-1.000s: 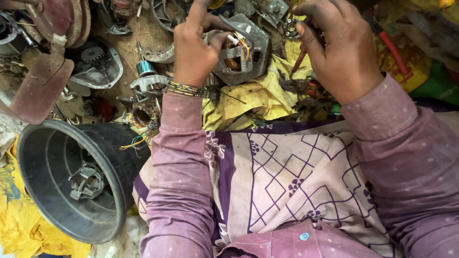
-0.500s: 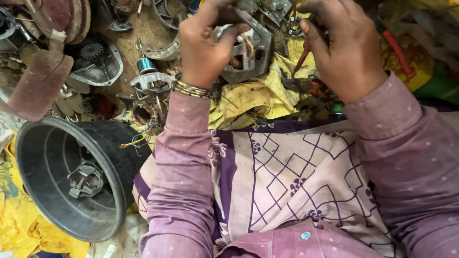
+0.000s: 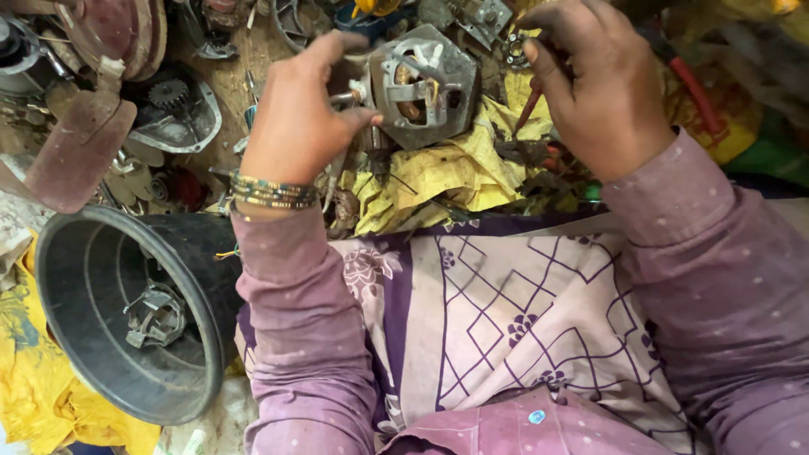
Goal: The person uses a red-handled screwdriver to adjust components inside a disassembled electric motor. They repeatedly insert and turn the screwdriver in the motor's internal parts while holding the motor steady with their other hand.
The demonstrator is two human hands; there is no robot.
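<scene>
Top centre of frame: left hand (image 3: 295,126) gripped the grey motor housing (image 3: 425,84), fingers half-curled on its edge. Right hand (image 3: 602,93) closed round a red-handled tool (image 3: 533,103). Windings still seated; black tub (image 3: 126,312) lower left held one stripped part.

motor housing (image 3: 419,84) on cloth (image 3: 438,173), btwn hands | bucket (image 3: 101,371) left of lap | metal part (image 3: 154,313) in bucket

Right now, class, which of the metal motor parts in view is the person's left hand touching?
The grey motor housing with copper windings, at the left hand; the small part lies untouched in the black tub.
</scene>
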